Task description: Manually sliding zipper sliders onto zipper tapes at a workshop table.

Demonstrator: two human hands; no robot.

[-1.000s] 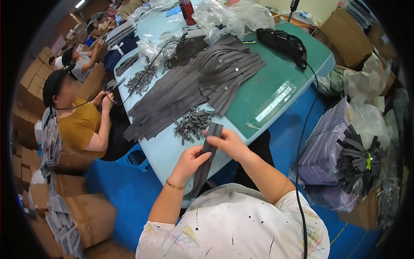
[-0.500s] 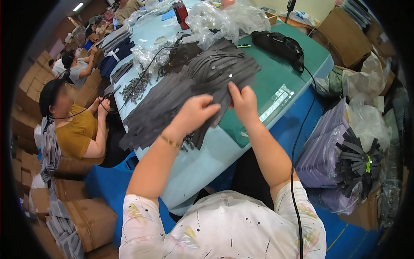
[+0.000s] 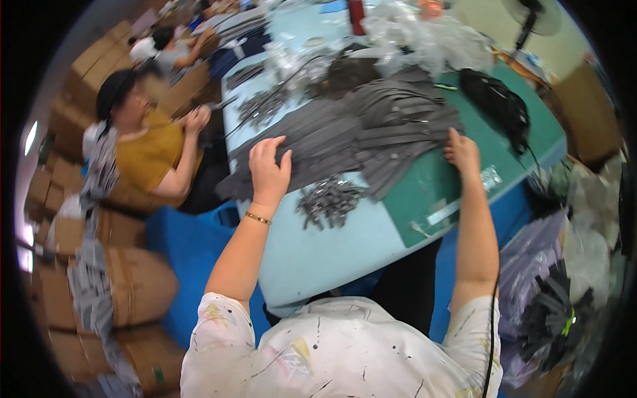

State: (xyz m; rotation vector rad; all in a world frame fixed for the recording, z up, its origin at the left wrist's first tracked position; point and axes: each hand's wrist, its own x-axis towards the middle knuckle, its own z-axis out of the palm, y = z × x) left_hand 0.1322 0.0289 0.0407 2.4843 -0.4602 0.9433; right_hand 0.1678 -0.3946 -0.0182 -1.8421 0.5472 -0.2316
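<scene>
A layered pile of long dark grey fabric strips (image 3: 298, 132) lies across the table in front of me. My right hand (image 3: 462, 151) is closed at the pile's right edge, pinching the end of one grey strip (image 3: 405, 138) that runs leftward over the others. Small pale or shiny spots show on some of the strips. Over the left part of the pile, my left hand (image 3: 271, 171) is open, fingers curved and apart, holding nothing. Between the hands, nearer to me, sits a heap of short dark grey pieces with shiny bits (image 3: 330, 202).
A black pouch (image 3: 494, 106) and clear plastic bags (image 3: 424, 40) lie toward the back of the table (image 3: 312, 265). Another person in a mustard top (image 3: 152, 159) works at the left. Cardboard boxes (image 3: 139, 285) stand at left; wrapped purple bundles (image 3: 531, 265) at right.
My hands, close together over the strips before, are now wide apart. The left has moved left and opened; the right has moved right along the pile's edge. The view has shifted too.
</scene>
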